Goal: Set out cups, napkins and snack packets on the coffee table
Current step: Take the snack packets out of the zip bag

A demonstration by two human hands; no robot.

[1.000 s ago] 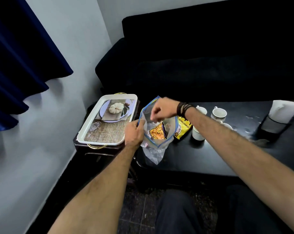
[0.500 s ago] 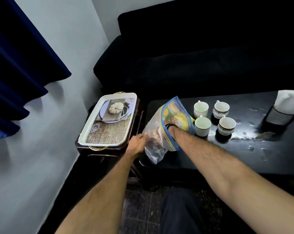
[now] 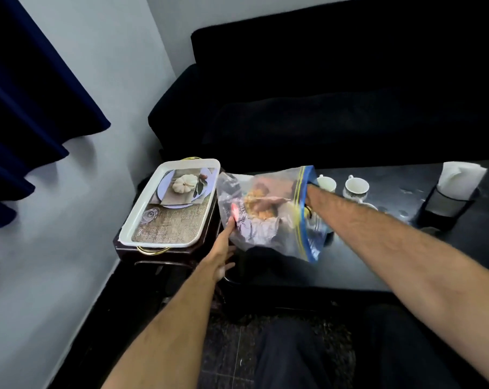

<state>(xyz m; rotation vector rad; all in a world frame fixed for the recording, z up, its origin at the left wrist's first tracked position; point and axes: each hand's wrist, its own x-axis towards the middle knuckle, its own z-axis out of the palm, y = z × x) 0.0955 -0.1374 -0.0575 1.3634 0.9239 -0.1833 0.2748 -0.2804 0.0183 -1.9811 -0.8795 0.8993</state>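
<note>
A clear zip bag (image 3: 268,231) with a blue seal is held on its side above the left end of the black coffee table (image 3: 476,237). My right hand (image 3: 271,204) is deep inside it, blurred through the plastic, next to a yellow-orange snack packet (image 3: 256,202); its grip is unclear. My left hand (image 3: 221,252) pinches the bag's lower left edge from below. Two white cups (image 3: 326,183) (image 3: 356,188) stand behind my right forearm, which partly hides a third cup (image 3: 368,205). White napkins (image 3: 462,178) sit in a black holder (image 3: 448,209) at the right.
A white tray (image 3: 142,220) with a printed pumpkin picture rests on a dark side table (image 3: 153,254) left of the coffee table. A black sofa (image 3: 322,94) runs behind. A blue curtain (image 3: 27,94) hangs at the left wall. My legs are at the bottom.
My right hand went from the bag's mouth deep into the bag. The bag tipped onto its side, mouth to the right. My left hand shifted from the rim to the bottom edge.
</note>
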